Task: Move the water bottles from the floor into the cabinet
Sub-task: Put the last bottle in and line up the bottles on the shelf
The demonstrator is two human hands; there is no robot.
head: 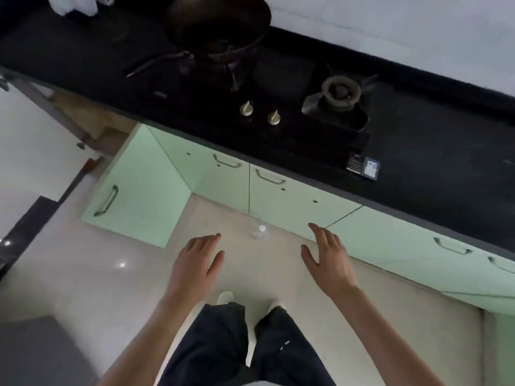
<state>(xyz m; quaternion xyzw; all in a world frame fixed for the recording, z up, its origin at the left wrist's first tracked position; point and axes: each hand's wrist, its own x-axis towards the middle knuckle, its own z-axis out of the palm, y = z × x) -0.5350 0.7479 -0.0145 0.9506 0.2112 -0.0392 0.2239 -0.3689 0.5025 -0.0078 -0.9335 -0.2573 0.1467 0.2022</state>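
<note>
1. The left hand and the right hand are held out over the floor, apart from each other. The fingers are straight and hold nothing.
2. One clear water bottle with a white cap stands on the floor, a little ahead of the gap between the hands. Neither hand touches it.
3. The bottle is near the foot of the green cabinet, whose doors here are closed.
4. Further left, one cabinet door is swung open.
5. Above, the black table carries a gas stove, two pale knobs and a dark wok.
</note>
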